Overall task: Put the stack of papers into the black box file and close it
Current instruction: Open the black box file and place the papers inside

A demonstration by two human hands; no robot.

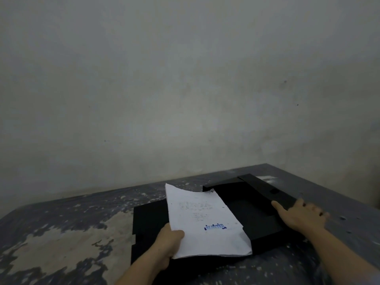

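Note:
The black box file (253,210) lies open on the table, its lid (148,221) spread flat to the left and its tray to the right. My left hand (168,241) grips the white stack of papers (203,219) at its near left corner, holding it tilted over the lid and the tray's left edge. The top sheet carries faint text and a blue stamp. My right hand (300,217) rests on the tray's right wall, fingers spread over a black flap (267,190).
The table (61,233) is dark grey with worn, pale patches of bare surface at the left. A plain pale wall (185,79) rises right behind it. The table's right edge runs close to the box file.

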